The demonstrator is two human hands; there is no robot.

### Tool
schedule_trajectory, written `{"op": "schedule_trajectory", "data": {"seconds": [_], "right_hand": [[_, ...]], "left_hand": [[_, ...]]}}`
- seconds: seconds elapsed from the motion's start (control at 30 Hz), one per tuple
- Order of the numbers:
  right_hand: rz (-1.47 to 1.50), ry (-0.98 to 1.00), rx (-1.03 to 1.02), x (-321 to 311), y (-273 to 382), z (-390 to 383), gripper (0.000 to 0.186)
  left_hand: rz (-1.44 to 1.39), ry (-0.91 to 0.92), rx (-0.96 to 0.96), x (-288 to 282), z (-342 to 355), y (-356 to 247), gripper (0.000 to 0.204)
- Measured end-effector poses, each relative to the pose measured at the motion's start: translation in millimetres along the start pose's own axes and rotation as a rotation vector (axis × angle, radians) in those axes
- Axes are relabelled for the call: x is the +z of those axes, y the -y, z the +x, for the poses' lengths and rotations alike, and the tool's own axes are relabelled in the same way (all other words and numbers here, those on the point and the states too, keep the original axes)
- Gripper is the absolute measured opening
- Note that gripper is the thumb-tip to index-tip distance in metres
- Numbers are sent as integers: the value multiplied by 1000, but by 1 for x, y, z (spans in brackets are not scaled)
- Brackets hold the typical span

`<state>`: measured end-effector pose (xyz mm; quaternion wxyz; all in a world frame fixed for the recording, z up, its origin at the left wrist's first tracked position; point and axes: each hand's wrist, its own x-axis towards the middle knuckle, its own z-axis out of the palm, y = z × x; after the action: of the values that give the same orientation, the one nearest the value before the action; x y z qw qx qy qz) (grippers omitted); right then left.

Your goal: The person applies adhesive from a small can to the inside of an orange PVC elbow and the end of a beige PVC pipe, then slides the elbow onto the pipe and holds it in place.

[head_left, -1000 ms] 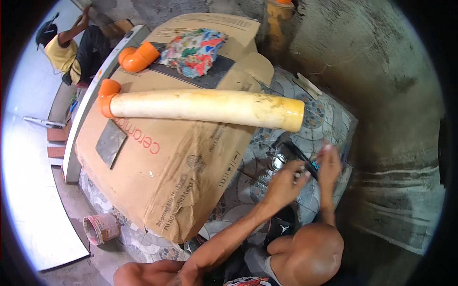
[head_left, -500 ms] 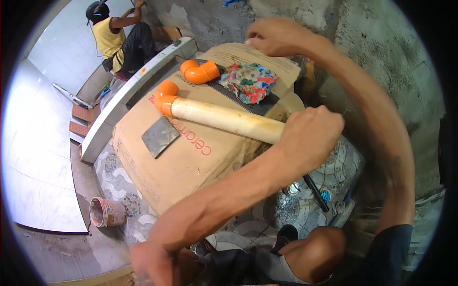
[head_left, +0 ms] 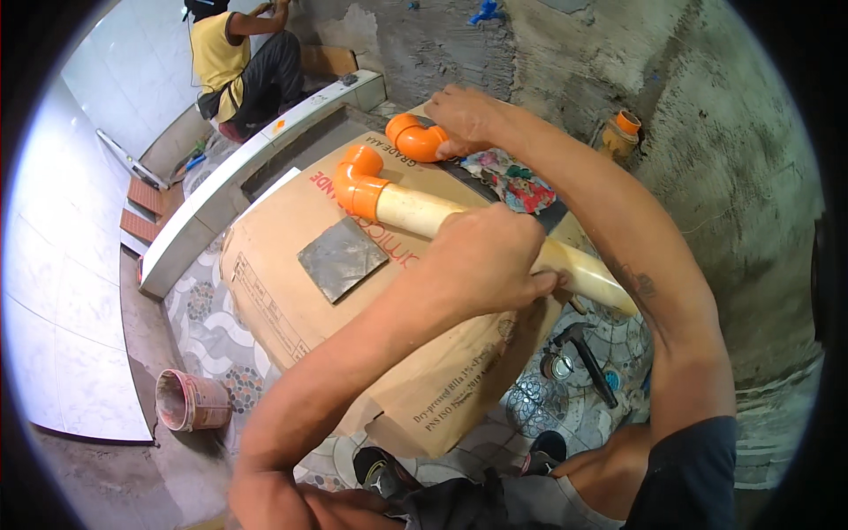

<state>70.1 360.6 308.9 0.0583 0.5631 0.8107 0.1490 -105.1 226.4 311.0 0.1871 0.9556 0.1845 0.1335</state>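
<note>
My left hand [head_left: 496, 256] is wrapped around the middle of a cream plastic pipe [head_left: 594, 274]. An orange elbow fitting [head_left: 357, 184] sits on the pipe's far left end, and the pipe slants across a cardboard sheet [head_left: 274, 291]. At the back, my right hand [head_left: 465, 122] has its thumb and fingers around the right end of a second orange elbow [head_left: 415, 138]. Beside it, partly under my right forearm, a crumpled multicoloured cloth [head_left: 512, 178] lies on a dark strip. A grey square tile piece [head_left: 342, 259] rests on the cardboard nearer to me.
A hammer [head_left: 586, 364] and a small open can [head_left: 556, 366] are on the patterned floor at right. A pinkish bucket [head_left: 193, 400] stands at lower left. Beyond a low tiled curb [head_left: 221, 172], a person in a yellow top [head_left: 221, 66] crouches by the wall. Rough cement wall rises at right.
My right hand has come down onto the loose elbow. My left hand is now closer to the fitted elbow, with pipe showing beyond it on the right. The view has shifted.
</note>
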Motion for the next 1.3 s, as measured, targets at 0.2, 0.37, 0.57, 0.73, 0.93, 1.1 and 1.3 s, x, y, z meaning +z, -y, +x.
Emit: {"op": "schedule_trajectory", "data": {"seconds": [0.2, 0.37, 0.57, 0.73, 0.93, 1.1, 1.3], "right_hand": [[-77, -29, -27, 35, 13, 16, 65], [-35, -40, 84, 43, 21, 23, 65], [-70, -203, 88, 20, 8, -8, 58], [135, -747, -81, -41, -19, -85, 62], [508, -813, 144, -73, -20, -213, 67], [791, -916, 280, -42, -19, -297, 70], [1493, -1055, 380, 2, -9, -393, 79]], "left_hand": [[-14, 210, 102, -5, -5, 8, 31], [-34, 186, 132, -14, -9, 14, 31], [-65, 135, 190, -3, -1, 18, 30], [-33, 186, 202, -2, 11, -2, 30], [-10, 12, 250, 7, 29, -9, 31], [-101, -117, 302, 26, 41, -11, 17], [-174, -240, 328, 35, 51, -22, 12]]}}
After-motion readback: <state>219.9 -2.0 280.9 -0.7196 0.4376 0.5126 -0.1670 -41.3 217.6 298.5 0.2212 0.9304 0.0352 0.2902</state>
